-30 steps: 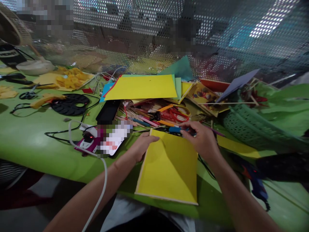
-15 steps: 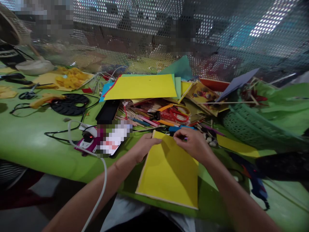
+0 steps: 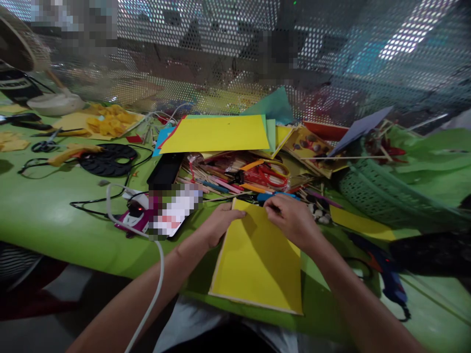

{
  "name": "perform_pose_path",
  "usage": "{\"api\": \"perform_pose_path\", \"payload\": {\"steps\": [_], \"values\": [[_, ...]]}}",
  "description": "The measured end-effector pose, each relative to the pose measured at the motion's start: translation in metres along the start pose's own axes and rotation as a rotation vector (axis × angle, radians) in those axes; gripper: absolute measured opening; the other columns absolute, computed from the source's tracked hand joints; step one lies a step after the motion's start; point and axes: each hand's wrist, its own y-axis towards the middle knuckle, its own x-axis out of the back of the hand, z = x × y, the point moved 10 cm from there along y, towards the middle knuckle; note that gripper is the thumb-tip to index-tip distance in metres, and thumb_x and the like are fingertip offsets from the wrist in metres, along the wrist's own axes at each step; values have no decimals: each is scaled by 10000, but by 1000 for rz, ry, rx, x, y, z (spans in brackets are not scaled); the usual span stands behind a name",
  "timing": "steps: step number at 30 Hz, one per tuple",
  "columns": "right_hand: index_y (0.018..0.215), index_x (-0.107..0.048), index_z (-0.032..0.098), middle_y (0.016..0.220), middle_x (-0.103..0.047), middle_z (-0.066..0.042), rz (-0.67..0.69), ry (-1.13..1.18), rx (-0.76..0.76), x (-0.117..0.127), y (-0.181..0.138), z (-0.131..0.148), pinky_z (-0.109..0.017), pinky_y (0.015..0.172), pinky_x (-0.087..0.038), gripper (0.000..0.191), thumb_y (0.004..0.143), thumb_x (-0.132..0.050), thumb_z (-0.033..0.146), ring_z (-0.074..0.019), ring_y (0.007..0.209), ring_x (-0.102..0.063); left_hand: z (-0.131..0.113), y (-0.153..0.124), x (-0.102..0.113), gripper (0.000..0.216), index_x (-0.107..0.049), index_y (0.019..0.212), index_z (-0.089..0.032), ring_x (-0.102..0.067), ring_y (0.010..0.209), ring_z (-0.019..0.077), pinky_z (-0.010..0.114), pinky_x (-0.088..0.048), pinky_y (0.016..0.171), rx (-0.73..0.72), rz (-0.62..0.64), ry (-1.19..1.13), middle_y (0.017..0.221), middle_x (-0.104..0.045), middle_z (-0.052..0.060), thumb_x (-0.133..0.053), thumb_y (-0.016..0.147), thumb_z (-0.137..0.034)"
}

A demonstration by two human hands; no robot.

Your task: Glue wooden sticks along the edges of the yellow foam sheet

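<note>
A yellow board (image 3: 259,264) with pale strips along its left and near edges lies before me at the table's near side. My left hand (image 3: 222,223) grips the board's far left edge, thumb on top and fingers around the side. Over the board's far edge, toward the right, is my right hand (image 3: 289,215). Its fingers are pinched together, and whatever they hold, if anything, is hidden. A shadow falls across the middle of the board.
A phone (image 3: 178,213) and a purple power strip (image 3: 138,215) with a white cable lie left. Behind are yellow sheets (image 3: 217,135), wooden sticks and red-handled scissors (image 3: 270,174). On the right are a green basket (image 3: 390,196) and a blue glue gun (image 3: 392,279).
Both hands keep nearly the same places on the board. My right hand's fingers have drawn slightly closer together, and the view has shifted a little.
</note>
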Motion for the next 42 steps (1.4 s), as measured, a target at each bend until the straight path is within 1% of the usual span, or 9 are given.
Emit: {"api": "perform_pose_path", "payload": {"steps": [5, 8, 13, 17, 19, 22, 27, 34, 42], "values": [[796, -616, 198, 804, -678, -56, 9, 10, 7, 1, 1, 2, -286, 677, -401, 154, 856, -478, 162, -191, 744, -601, 1, 1, 1, 202, -749, 826, -118, -664, 577, 172, 253, -504, 569, 1, 0, -26, 720, -744, 86, -710, 661, -227], [803, -627, 197, 825, -690, -63, 1, 29, -8, 3, 1, -1, -292, 693, -413, 169, 862, -472, 167, -198, 763, -615, 2, 1, 3, 197, -751, 835, -119, -672, 584, 180, 264, -515, 573, 19, -12, -33, 740, -753, 90, -707, 672, -221], [855, -654, 200, 879, -706, -53, 0, 140, -30, 6, 0, -7, -287, 722, -432, 169, 903, -494, 226, -199, 817, -641, 0, 2, 7, 206, -745, 837, -115, -682, 579, 196, 278, -528, 576, 8, -35, -47, 719, -749, 88, -734, 665, -228], [905, -673, 206, 916, -716, -51, -10, 214, -32, 10, -1, -6, -289, 747, -446, 191, 932, -494, 267, -200, 852, -651, -1, 1, 7, 219, -742, 845, -111, -679, 568, 192, 273, -527, 567, 0, -32, -50, 718, -748, 95, -746, 664, -234], [893, -675, 209, 901, -714, -51, -2, 196, -28, 9, -2, -5, -291, 733, -444, 172, 923, -519, 277, -201, 832, -647, -1, 0, 6, 221, -744, 848, -112, -676, 565, 189, 268, -522, 560, 1, -33, -45, 715, -747, 95, -743, 664, -235], [823, -656, 209, 836, -696, -41, 17, 136, -25, 6, -2, -5, -286, 690, -425, 130, 892, -556, 255, -195, 776, -627, -1, 0, 5, 192, -745, 825, -120, -669, 567, 184, 260, -514, 557, 5, -27, -34, 703, -744, 89, -733, 668, -230], [776, -621, 203, 802, -672, -44, 33, 43, -6, 1, -1, -2, -284, 671, -403, 144, 878, -519, 195, -190, 753, -602, 0, 0, 1, 161, -743, 806, -127, -656, 554, 170, 251, -501, 549, 10, -5, -22, 697, -740, 83, -718, 682, -226], [794, -618, 196, 799, -663, -47, 21, 23, -6, 1, 0, -1, -284, 662, -398, 132, 842, -501, 158, -188, 741, -599, -2, -1, 0, 209, -746, 803, -113, -650, 541, 167, 249, -500, 539, -8, -16, -25, 701, -739, 91, -715, 644, -245], [834, -618, 210, 850, -689, -55, 16, 30, 6, 2, 0, 1, -284, 690, -420, 156, 871, -473, 167, -194, 785, -626, -2, 0, 2, 268, -749, 858, -107, -666, 569, 189, 273, -512, 562, -23, -14, -43, 723, -743, 96, -729, 638, -259]]}}
